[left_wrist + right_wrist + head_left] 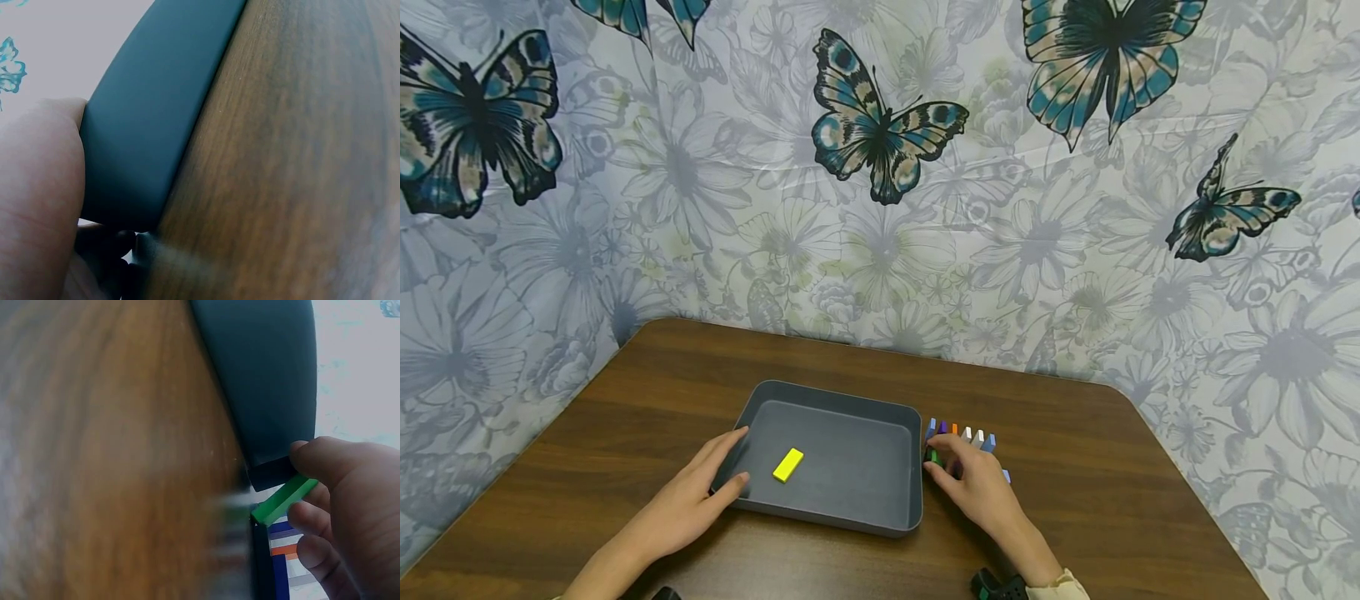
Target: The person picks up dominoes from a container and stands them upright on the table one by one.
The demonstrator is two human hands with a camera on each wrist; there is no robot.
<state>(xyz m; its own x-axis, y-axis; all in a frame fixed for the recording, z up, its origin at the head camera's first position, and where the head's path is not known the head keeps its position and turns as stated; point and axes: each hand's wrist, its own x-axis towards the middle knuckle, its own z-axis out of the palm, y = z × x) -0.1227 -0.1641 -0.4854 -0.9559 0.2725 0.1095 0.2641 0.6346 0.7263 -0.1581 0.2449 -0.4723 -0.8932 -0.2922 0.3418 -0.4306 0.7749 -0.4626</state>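
A dark grey rectangular tray (857, 467) lies on the wooden table, with one yellow block (787, 465) inside, left of its middle. My left hand (688, 498) rests at the tray's front left corner, fingertips and thumb at the rim. In the left wrist view the thumb lies close against the tray's outer wall (150, 119). Just beyond the tray's right side, my right hand (981, 487) pinches a green block (284, 500), which shows tilted between thumb and fingers in the right wrist view. The fingers partly hide the blocks beyond.
Right of the tray stands a row of small blocks, among them an orange block (955, 429), a white block (979, 439) and a blue block (989, 443). The brown table (1075, 467) ends at a wall covering (880, 275) with butterflies and flowers.
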